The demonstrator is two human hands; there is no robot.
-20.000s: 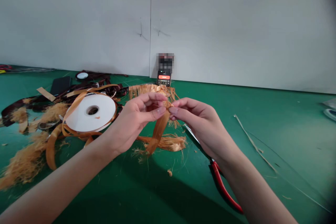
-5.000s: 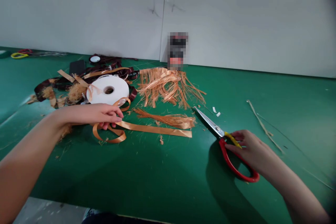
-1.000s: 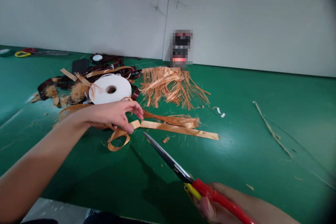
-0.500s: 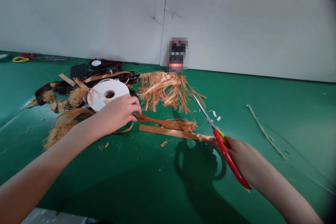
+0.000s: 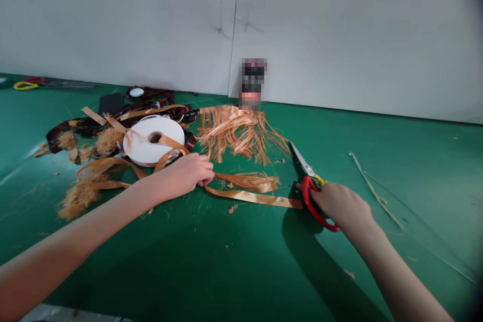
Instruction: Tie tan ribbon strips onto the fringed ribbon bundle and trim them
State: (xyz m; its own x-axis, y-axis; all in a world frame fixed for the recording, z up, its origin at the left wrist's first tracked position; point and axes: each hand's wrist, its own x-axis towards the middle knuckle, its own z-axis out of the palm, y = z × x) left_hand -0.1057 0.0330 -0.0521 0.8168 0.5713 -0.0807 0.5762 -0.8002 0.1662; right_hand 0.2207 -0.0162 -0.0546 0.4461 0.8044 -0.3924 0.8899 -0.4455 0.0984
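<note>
My left hand (image 5: 188,173) is closed on a tan ribbon (image 5: 260,197), pinching it beside a frayed bundle of ribbon threads (image 5: 251,181). The ribbon runs right from these fingers over the green table, its end close to my right hand (image 5: 341,206). That hand is wrapped round scissors (image 5: 315,193) with red and yellow handles, their blades pointing up and to the left. A white ribbon spool (image 5: 143,136) lies flat behind my left forearm, with ribbon loops across it. Further back lies a fringe of frayed tan ribbon (image 5: 236,131).
Dark ribbon (image 5: 60,133), tan scraps and fluffy thread clumps (image 5: 77,196) are heaped at left. A dark phone-like slab (image 5: 110,104) and other scissors (image 5: 28,84) lie behind. A blurred box (image 5: 252,83) stands by the grey wall (image 5: 339,35). A thin pale cord (image 5: 373,186) lies at right.
My left hand has moved right and closed on the ribbon, away from the spool. My right hand has turned the scissors, and the ribbon's end now lies free of its fingers.
</note>
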